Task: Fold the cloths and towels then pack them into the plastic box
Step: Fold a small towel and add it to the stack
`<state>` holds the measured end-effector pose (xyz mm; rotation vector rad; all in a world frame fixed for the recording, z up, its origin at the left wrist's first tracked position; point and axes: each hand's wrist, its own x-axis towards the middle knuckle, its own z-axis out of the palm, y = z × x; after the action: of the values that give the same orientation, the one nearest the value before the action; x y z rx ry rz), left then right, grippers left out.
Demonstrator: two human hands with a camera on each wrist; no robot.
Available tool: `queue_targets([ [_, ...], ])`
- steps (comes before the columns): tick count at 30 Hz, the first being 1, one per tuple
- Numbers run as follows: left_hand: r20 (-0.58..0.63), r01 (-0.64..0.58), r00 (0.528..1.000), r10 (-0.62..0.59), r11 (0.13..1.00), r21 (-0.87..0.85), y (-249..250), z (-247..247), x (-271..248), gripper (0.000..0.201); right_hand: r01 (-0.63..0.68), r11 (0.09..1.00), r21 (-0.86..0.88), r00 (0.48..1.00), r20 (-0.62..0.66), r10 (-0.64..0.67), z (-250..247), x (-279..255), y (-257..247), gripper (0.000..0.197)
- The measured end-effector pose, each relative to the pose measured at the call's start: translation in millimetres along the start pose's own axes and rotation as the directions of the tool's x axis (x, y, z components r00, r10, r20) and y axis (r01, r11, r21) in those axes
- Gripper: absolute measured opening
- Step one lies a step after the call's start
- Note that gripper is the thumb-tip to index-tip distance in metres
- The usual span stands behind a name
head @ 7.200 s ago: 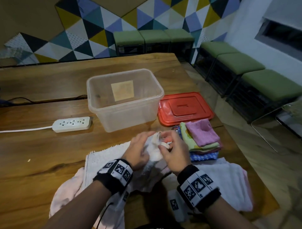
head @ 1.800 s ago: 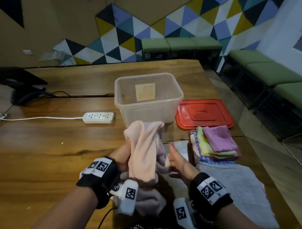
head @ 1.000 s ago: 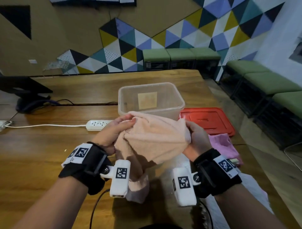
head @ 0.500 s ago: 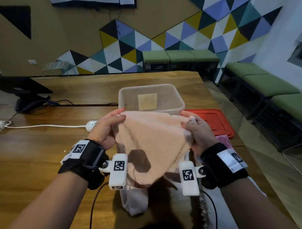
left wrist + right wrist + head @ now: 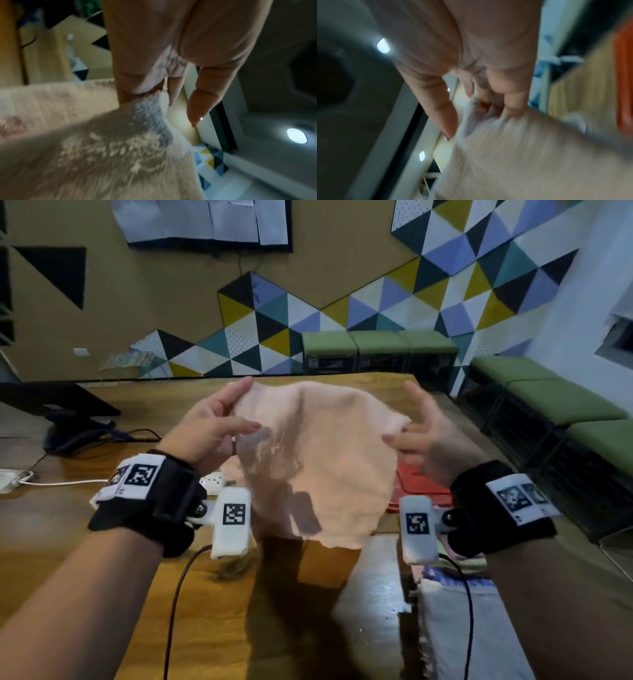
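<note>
A pale pink towel [image 5: 318,460] hangs spread in the air between my two hands, above the wooden table [image 5: 85,559]. My left hand [image 5: 219,422] pinches its upper left edge; the left wrist view shows the towel [image 5: 102,142] caught between thumb and fingers. My right hand [image 5: 421,433] pinches the right edge, and in the right wrist view the towel [image 5: 513,155] bunches under my curled fingers. The plastic box is hidden behind the towel. A white towel [image 5: 476,638] lies on the table at the lower right, with folded cloths [image 5: 462,563] partly hidden under my right wrist.
The red lid [image 5: 418,487] shows on the table just right of the towel. A white power strip [image 5: 214,481] with its cable lies to the left, and a dark stand [image 5: 68,419] sits at the far left. Green benches [image 5: 548,398] line the wall and right side.
Both hands have lifted the pink towel higher and pulled it wider. It now hides the plastic box. The view has tilted upward.
</note>
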<state>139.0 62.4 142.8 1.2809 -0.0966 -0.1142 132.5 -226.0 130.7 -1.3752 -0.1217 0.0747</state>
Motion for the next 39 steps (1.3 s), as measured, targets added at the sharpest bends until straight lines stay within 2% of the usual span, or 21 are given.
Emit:
queue_targets([
  [1,0.014,0.008,1.000,-0.009,0.998,0.067,-0.6,-0.3,-1.8,0.069,-0.009,0.990,-0.143,1.000,0.011,0.011,1.2,-1.6,6.3,0.068],
  [2,-0.003,-0.001,1.000,0.001,0.994,0.106,0.0,-2.1,-2.5,0.061,0.016,0.970,-0.242,0.999,-0.045,-0.028,0.4,-1.4,11.0,0.059],
  [3,-0.043,-0.018,0.999,0.024,0.992,0.123,1.3,-4.4,-3.4,0.053,0.050,0.963,-0.266,0.988,-0.130,-0.087,-1.5,-0.5,12.3,0.048],
  [5,-0.159,-0.047,0.984,0.075,0.984,0.173,1.9,-13.0,-3.3,0.041,0.138,0.983,-0.122,0.940,-0.296,-0.168,-7.4,0.1,10.2,0.027],
  [7,-0.224,0.020,0.974,0.043,0.963,0.270,-2.1,-20.9,-2.7,0.041,0.160,0.987,-0.032,0.922,-0.353,-0.161,-9.7,-0.2,12.6,0.022],
  [9,-0.172,0.177,0.977,-0.129,0.937,0.301,-9.0,-22.9,-5.9,0.063,0.112,0.993,-0.043,0.942,-0.314,-0.119,-6.8,-1.6,17.3,0.021],
  [10,-0.121,0.226,0.972,-0.199,0.937,0.267,-12.0,-23.9,-8.2,0.080,0.094,0.995,0.013,0.951,-0.295,-0.086,-3.7,-2.7,16.9,0.020],
  [12,-0.050,0.214,0.977,-0.209,0.971,0.104,-10.6,-24.3,-11.0,0.116,0.104,0.963,0.249,0.962,-0.270,-0.034,-1.3,-4.4,9.4,0.021],
  [13,-0.036,0.189,0.982,-0.187,0.980,0.060,-7.4,-24.3,-10.9,0.125,0.104,0.941,0.321,0.972,-0.235,-0.027,-3.5,-3.7,5.7,0.025],
  [14,-0.030,0.175,0.984,-0.173,0.980,0.092,-3.8,-21.7,-12.0,0.122,0.096,0.944,0.317,0.979,-0.200,-0.032,-5.4,-2.4,3.6,0.031],
  [16,-0.049,0.186,0.983,-0.179,0.952,0.245,-2.5,-15.9,-14.6,0.095,0.091,0.995,0.050,0.979,-0.189,-0.080,-8.9,-2.6,5.4,0.033],
  [18,-0.125,0.152,0.985,-0.118,0.938,0.313,-6.6,-16.3,-14.2,0.066,0.137,0.974,-0.180,0.948,-0.260,-0.182,-9.9,-5.4,8.7,0.027],
  [21,-0.232,0.057,0.973,0.012,0.955,0.290,-11.6,-17.8,-17.6,0.039,0.224,0.947,-0.230,0.900,-0.323,-0.292,-11.6,-11.8,8.7,0.021],
  [25,-0.266,-0.068,0.954,0.140,0.962,0.265,-5.3,-16.9,-16.8,0.022,0.286,0.929,-0.234,0.865,-0.355,-0.355,-13.5,-14.1,5.3,0.013],
  [28,-0.328,-0.128,0.929,0.174,0.979,0.159,2.4,-16.3,-16.2,0.022,0.345,0.915,-0.211,0.829,-0.388,-0.402,-13.0,-16.2,-0.8,0.013],
  [31,-0.375,-0.152,0.911,0.174,0.984,0.089,8.5,-15.6,-18.8,0.024,0.380,0.896,-0.231,0.806,-0.392,-0.443,-16.5,-19.5,-2.2,0.026],
  [33,-0.364,-0.157,0.907,0.210,0.973,0.170,8.6,-18.2,-20.4,0.025,0.356,0.890,-0.286,0.805,-0.390,-0.447,-20.4,-19.7,-2.0,0.032],
  [35,-0.364,-0.141,0.880,0.304,0.900,0.412,6.7,-20.3,-21.0,0.028,0.284,0.837,-0.467,0.778,-0.399,-0.486,-23.0,-18.8,-2.3,0.025],
  [37,-0.371,-0.095,0.826,0.425,0.754,0.650,5.2,-18.4,-20.7,0.031,0.204,0.747,-0.633,0.734,-0.406,-0.544,-24.4,-19.6,-0.4,0.014],
  [39,-0.357,-0.073,0.760,0.543,0.617,0.784,5.3,-11.3,-23.5,0.023,0.183,0.685,-0.705,0.708,-0.389,-0.590,-24.6,-21.9,2.3,0.007],
])
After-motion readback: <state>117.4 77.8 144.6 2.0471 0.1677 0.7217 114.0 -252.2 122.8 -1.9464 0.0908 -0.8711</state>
